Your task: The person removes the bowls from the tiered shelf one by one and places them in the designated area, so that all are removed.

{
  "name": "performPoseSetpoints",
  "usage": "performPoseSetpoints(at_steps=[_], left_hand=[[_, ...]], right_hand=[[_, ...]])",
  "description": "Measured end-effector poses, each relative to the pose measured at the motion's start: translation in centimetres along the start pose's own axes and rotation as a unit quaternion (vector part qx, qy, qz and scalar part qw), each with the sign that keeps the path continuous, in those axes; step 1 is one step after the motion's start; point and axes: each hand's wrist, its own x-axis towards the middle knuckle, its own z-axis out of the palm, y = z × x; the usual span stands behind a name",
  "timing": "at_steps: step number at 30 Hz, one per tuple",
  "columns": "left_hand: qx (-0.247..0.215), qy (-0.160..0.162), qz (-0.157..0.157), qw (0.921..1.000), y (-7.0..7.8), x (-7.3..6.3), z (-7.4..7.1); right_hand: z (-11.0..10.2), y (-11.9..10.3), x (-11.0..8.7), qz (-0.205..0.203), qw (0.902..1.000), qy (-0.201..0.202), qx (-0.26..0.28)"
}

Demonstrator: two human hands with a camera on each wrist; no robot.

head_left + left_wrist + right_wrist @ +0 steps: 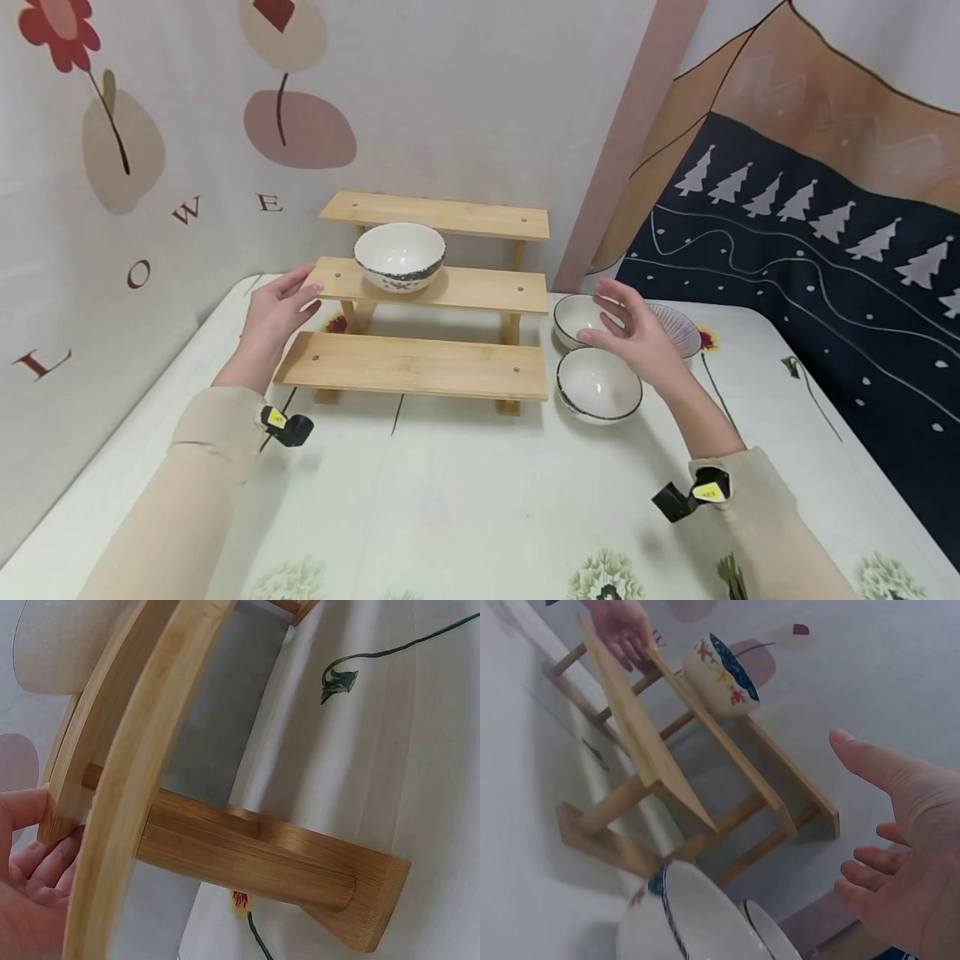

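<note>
A three-tier wooden display shelf [420,362] stands on the table, with a white bowl [400,254] with a dark patterned rim on its middle tier. My left hand [276,307] pinches the left end of that tier; in the left wrist view its thumb [26,808] and fingers lie on either side of the board's end. To the right of the shelf, my right hand [636,329] hovers over the bowls, fingers spread and holding nothing. Under it sits a dark-rimmed white bowl [598,385], with another white bowl [573,317] behind, partly hidden by the hand.
A striped, purplish dish [678,329] shows behind my right hand, partly covered by it. The table wears a pale flowered cloth [450,492]. Printed curtains [465,100] hang close behind the shelf and along both sides.
</note>
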Motion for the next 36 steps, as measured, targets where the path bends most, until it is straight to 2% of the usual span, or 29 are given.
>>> performPoseSetpoints(at_steps=[9,12,18,29,36], left_hand=[[0.024,0.002,-0.01,0.9997,-1.0,-0.8,-0.3],[0.03,0.006,0.002,0.9995,-1.0,-1.0,-0.4],[0.018,0.011,-0.002,0.9998,-0.7,-0.9,-0.5],[0.015,-0.001,0.011,0.9998,-0.4,-0.5,-0.3],[0.022,0.007,0.011,0.9997,-0.2,-0.6,-0.1]], right_hand=[[3.4,-1.7,2.1,-0.024,0.998,-0.039,0.044],[4.5,-2.6,3.1,-0.036,0.9971,-0.045,0.051],[6.5,-4.2,4.7,-0.055,0.9938,-0.064,0.073],[10.0,-5.7,6.7,-0.053,0.9904,-0.082,0.098],[12.2,-6.4,7.7,-0.047,0.9903,-0.089,0.096]])
